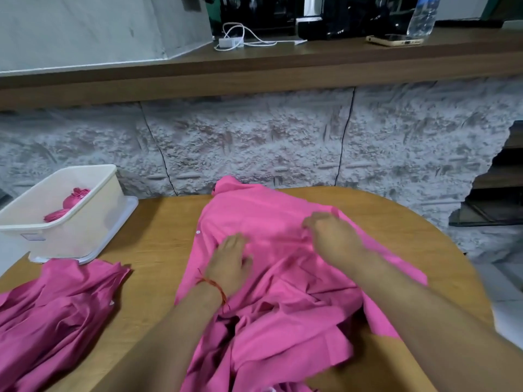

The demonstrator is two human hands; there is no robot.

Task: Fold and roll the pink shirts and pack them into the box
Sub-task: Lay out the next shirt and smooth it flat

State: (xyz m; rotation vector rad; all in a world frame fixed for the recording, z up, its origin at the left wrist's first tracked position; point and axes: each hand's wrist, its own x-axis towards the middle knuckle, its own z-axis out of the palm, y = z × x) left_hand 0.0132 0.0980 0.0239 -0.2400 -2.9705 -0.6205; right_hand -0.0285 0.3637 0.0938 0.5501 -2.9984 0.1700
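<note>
1. The light is soft, even and fairly bright, and every shadow has a blurred edge.
2. The left hand (230, 258) throws a faint, diffuse shadow on the pink shirt (271, 219). Deeper shade sits in the cloth's near folds.
3. Motion blur softens the right hand (332, 236) and smears its fingertips. The left is slightly sharper.
4. The white box (93, 210), far left, is almost washed out.
5. Wide-angle distortion bends the far shelf (283, 66) and the table (158, 244) rim into curves.
6. The objects on the shelf merge into an underexposed dark mass, while the bottle (421, 15) glares pale.
7. The wall texture looks smeary.
</note>
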